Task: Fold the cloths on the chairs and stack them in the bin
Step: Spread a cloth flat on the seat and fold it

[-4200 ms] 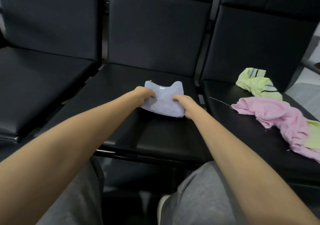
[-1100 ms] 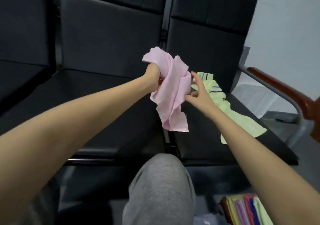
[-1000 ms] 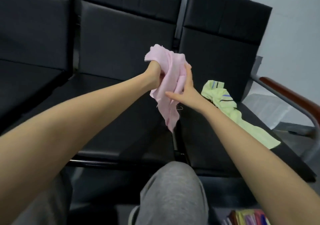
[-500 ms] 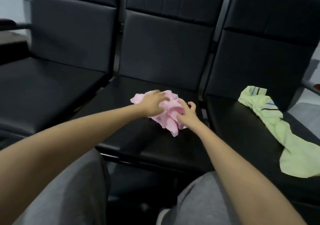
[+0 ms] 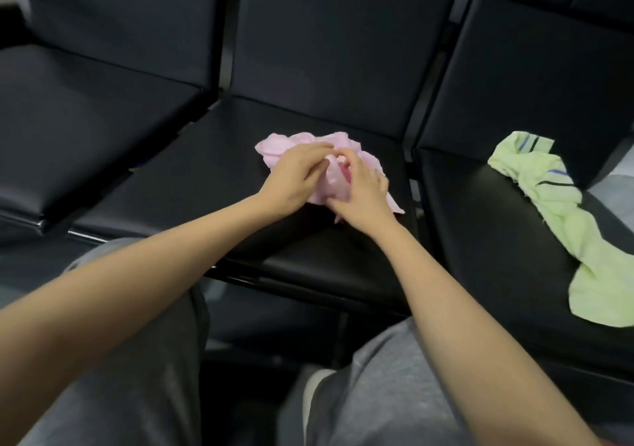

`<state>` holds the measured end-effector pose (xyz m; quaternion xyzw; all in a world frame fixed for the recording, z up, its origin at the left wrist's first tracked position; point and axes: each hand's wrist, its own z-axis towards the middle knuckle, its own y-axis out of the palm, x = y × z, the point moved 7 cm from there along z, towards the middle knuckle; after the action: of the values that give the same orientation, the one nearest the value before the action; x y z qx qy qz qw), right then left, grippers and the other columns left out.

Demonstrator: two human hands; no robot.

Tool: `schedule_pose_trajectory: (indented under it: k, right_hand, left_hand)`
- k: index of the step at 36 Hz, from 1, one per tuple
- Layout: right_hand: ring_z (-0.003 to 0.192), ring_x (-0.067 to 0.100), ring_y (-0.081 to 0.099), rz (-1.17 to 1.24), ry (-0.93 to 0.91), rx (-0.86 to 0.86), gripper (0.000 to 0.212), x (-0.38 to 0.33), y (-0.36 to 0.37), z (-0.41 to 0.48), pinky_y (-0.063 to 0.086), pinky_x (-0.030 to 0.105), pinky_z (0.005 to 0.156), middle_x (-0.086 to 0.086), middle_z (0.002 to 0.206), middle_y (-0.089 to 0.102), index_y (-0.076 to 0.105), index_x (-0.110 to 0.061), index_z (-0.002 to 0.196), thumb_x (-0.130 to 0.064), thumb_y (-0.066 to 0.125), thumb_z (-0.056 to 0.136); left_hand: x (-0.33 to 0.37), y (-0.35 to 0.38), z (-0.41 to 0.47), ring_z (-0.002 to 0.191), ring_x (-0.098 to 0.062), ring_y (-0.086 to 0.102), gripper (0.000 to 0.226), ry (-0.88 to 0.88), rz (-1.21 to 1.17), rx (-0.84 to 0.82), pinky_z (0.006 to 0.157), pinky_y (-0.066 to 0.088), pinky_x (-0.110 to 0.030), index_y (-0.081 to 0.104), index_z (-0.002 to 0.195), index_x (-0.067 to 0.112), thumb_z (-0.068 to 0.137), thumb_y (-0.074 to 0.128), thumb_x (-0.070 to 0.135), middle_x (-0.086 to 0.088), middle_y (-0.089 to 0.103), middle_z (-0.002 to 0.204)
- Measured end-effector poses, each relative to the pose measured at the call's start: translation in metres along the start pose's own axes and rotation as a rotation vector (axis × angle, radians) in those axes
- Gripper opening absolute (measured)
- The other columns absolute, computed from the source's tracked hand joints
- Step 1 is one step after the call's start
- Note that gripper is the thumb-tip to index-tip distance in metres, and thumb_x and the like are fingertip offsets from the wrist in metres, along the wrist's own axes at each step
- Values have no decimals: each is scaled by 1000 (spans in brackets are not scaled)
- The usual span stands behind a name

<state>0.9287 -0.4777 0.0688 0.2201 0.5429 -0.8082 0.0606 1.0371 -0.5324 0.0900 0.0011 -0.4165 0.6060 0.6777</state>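
Head view: nearest us are our grey-trousered knees [image 5: 137, 377], with both forearms reaching forward above them. Our left grip [image 5: 295, 178] lies palm-down, fingers nearly straight, pressing the crumpled pink cloth [image 5: 274, 148] on the middle chair [image 5: 206, 178]. Our right grip [image 5: 363, 191] curls its fingers into that cloth, pinching it. Farther right, a green cloth [image 5: 562, 219] sprawls on the neighbouring chair [image 5: 480, 239].

- The left hand [image 5: 298, 178] and the right hand [image 5: 360, 188] are covering the middle of the pink cloth [image 5: 274, 150], hiding its folds there.
- The left hand's fingertips [image 5: 319, 147] are blurring into the fabric; whether they are pinching or pressing cannot be told.
- The green cloth [image 5: 555, 212] is running off the right edge.
- The backs of the 3 chairs [image 5: 329, 50] are being cut off by the top edge, and the far-left corner is smearing.
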Motion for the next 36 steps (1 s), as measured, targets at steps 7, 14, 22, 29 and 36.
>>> schedule_pose_trajectory:
  k: [7,14,22,29,36]
  right_hand:
    - [91,31,54,-20,77,314,33,0,-20,10,40,35,67,9,104,60,64,-8,104,2,42,82]
    - [85,24,55,368,328,220,24,16,-36,9,47,36,73,4,96,60,61,-7,97,-8,44,79]
    - [49,13,39,602,427,213,22,31,-56,10,32,23,44,0,65,47,45,-16,68,-9,38,87]
    - [60,16,27,428,314,116,40,16,-112,33,25,29,56,-2,60,30,28,-20,56,-19,60,80]
    - [73,19,38,444,264,122,25,-6,-151,49,28,29,59,3,65,42,47,-16,59,-9,53,83]
  left_hand:
    - [-9,-31,8,68,-24,52,13,-158,109,53,62,38,-35,53,95,4,97,42,10,-2,54,71]
    - [-40,-25,6,69,-23,43,36,-247,690,-467,57,31,-31,32,65,18,82,62,26,2,42,69]
    - [-43,-43,19,78,-19,53,18,-359,188,-188,65,41,-30,53,96,18,85,47,5,-1,61,84]
    - [-37,-67,39,65,-23,46,20,-319,539,-536,55,36,-32,49,65,13,82,60,16,-2,52,64]
    - [-18,-106,70,76,-14,51,28,-480,48,-125,60,39,-22,58,94,7,86,34,-4,-1,56,82]
